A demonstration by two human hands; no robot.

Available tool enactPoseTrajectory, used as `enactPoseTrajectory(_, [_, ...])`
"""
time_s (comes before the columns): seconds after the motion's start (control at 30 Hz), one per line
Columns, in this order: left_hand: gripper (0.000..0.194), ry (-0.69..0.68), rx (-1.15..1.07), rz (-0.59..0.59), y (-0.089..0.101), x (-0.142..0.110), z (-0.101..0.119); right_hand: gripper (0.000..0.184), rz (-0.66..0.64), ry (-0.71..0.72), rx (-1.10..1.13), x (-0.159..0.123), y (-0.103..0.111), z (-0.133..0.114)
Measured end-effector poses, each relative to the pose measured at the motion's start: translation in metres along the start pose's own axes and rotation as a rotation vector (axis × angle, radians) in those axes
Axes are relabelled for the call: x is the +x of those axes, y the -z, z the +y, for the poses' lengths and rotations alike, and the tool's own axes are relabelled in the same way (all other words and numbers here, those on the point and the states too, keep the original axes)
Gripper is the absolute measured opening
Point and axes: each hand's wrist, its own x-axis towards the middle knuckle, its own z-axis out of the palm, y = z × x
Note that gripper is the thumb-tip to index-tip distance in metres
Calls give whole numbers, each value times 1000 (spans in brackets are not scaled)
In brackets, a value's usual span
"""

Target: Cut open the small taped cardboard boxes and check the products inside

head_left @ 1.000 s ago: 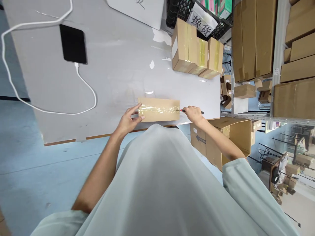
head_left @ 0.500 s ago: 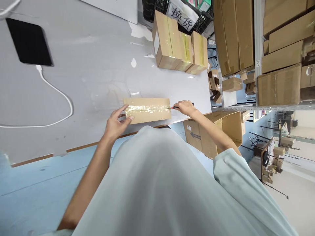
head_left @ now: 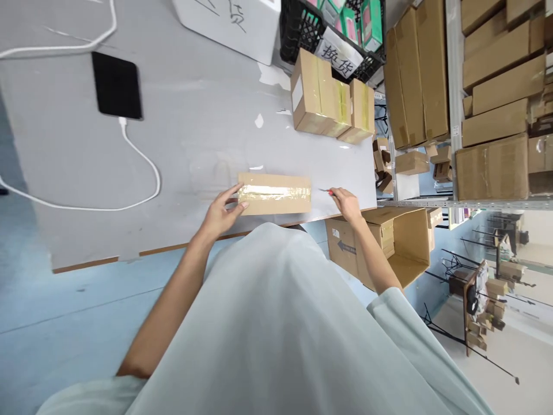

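Note:
A small cardboard box (head_left: 276,206) lies near the table's front edge, shiny clear tape running along its top. My left hand (head_left: 223,212) grips its left end, thumb at the near corner and fingers at the far one. To the right of the box, my right hand (head_left: 347,203) is closed around a utility knife (head_left: 330,192) with a red part. Its thin blade points left toward the box, with a gap between them. Most of the knife's handle is hidden in the hand.
Three taped cartons (head_left: 317,95) stand at the back right beside a black crate (head_left: 298,31). A black phone (head_left: 116,86) with a white cable (head_left: 149,167) lies at the left. An open carton (head_left: 408,242) stands below the table's right edge, near shelves of boxes.
My right hand has drawn the utility knife away from the box's right end, to the right. My left hand stays on the box. The view has shifted.

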Motion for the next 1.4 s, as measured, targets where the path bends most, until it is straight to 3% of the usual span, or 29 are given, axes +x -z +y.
enactPoseTrajectory(0.07, [98, 21, -21, -5, 9, 2, -1, 48, 154, -165, 233, -8, -11, 6])
enactPoseTrajectory(0.17, [99, 42, -67, -6, 22, 5, -4, 46, 167, -401, 615, -5, -46, -10])
enactPoseTrajectory(0.3, [91, 57, -87, 63, 32, 3, -12, 44, 77, -496, 1005, 13, -103, -74])
enactPoseTrajectory(0.4, [77, 72, -20, 178, 37, -1, -21, 50, 92, -529, 1141, 19, -121, -117])
enactPoseTrajectory(0.5, [68, 65, 64, 231, 35, -1, -34, 52, 155, -517, 1143, 13, -111, -130])
enactPoseTrajectory(0.57, [73, 76, 86, 211, 24, 2, -44, 53, 185, -451, 1049, 5, -94, -125])
enactPoseTrajectory(0.77, [98, 175, 87, 5, -39, 14, -56, 61, 199, -250, 564, -14, -43, -108])
enactPoseTrajectory(0.87, [85, 112, 106, 30, -49, 10, -36, 59, 170, -198, 422, -22, -29, -117])
enactPoseTrajectory(0.97, [61, -55, 95, 144, -35, 3, 1, 59, 164, -236, 292, -36, -18, -132])
enactPoseTrajectory(1.07, [47, -135, 150, 152, -18, -1, 44, 62, 117, -248, 223, -49, -10, -146])
enactPoseTrajectory(1.2, [30, -59, 239, 138, -8, 1, 85, 55, 60, -124, 354, -51, -8, -166])
enactPoseTrajectory(1.4, [26, 43, 249, 152, -6, 0, 99, 47, 53, 43, 404, -36, -9, -199])
